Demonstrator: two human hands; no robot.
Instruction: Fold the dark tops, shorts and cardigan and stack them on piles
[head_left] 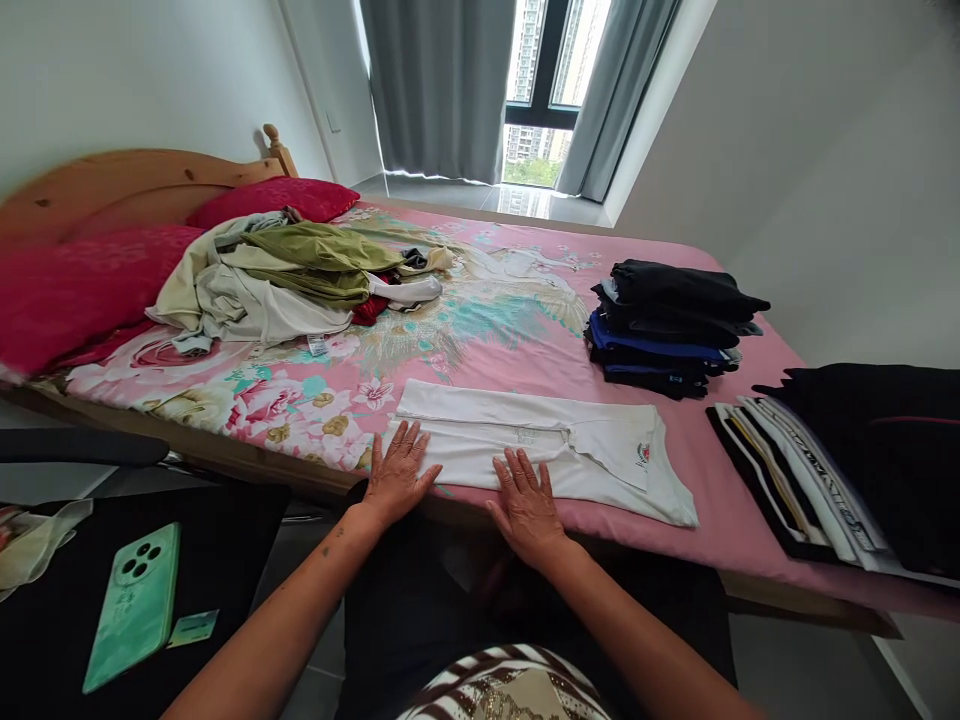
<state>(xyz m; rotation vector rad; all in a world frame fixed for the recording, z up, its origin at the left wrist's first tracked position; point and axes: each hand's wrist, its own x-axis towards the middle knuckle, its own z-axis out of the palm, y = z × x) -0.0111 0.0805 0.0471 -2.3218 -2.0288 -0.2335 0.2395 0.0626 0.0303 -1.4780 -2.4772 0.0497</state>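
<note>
A white T-shirt [465, 407] with a small printed emblem at its right end lies on the near edge of the bed, its sides folded in to a long strip. My left hand [400, 474] rests flat on the shirt's left end, fingers spread. Flat on its near middle part is my right hand [527, 502], also with fingers apart. Neither hand grips the cloth.
Loose clothes [300, 275] lie heaped by red pillows [274, 200] at the left. Folded dark clothes [667, 330] are stacked on the right, beside more folded garments [802, 480]. A green phone [135, 605] and a card [193, 628] lie on a black seat [232, 520].
</note>
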